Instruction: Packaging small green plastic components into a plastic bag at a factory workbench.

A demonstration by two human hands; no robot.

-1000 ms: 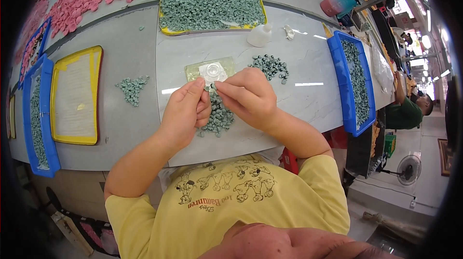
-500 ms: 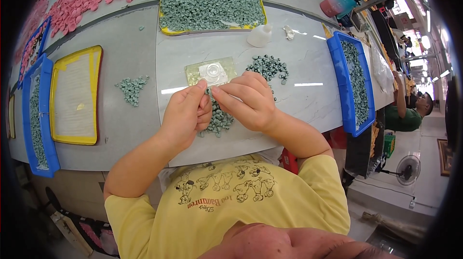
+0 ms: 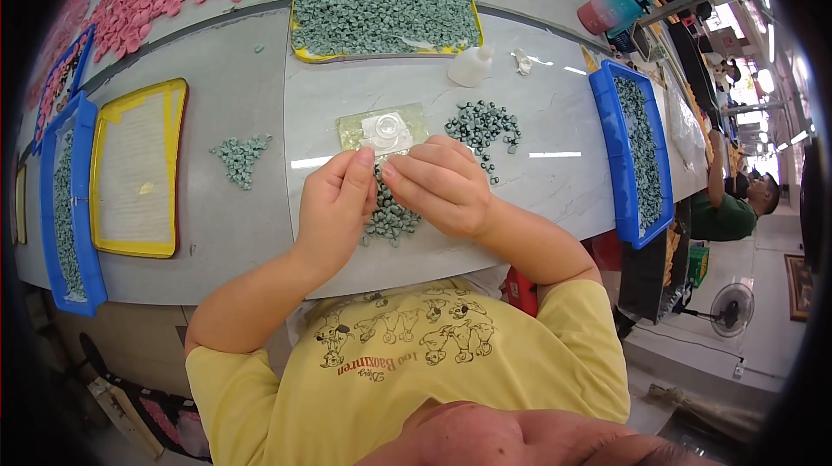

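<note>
Left hand and right hand pinch narrowly, contents hidden; matte green pieces below apparently remain, glossy dark pieces beyond seem done.

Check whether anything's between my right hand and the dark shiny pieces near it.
Nothing visible is: the dark shiny pieces lie just beyond your right hand. The pale green slab lies to the left of them, and the white bottle stands on their far side, so neither blocks the way.

Pile between hands, tray beyond
</note>
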